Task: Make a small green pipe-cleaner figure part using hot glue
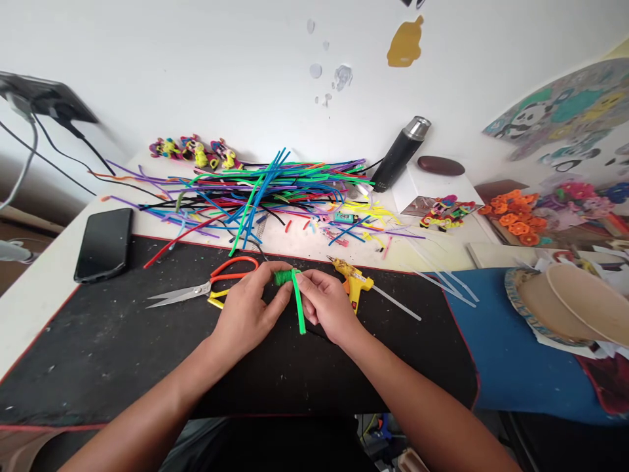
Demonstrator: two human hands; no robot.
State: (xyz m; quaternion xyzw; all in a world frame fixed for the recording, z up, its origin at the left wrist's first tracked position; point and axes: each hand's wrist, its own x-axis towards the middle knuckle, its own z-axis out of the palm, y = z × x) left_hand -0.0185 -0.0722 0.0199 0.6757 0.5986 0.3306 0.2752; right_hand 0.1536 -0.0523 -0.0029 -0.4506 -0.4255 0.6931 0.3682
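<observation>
Between my two hands is a green pipe cleaner, part of it wound into a tight coil and one straight end hanging down. My left hand grips the coiled part between thumb and fingers. With thumb and fingertips, my right hand pinches the pipe cleaner at the coil's right end. Scissors with orange and yellow handles lie just left of my left hand, blades apart. A yellow hot glue gun rests behind my right hand, a clear glue stick poking out of it.
Many loose pipe cleaners pile up at the back. A phone lies at left on the black mat. A black thermos stands by a white box. Orange pipe-cleaner flowers and a round container are at right.
</observation>
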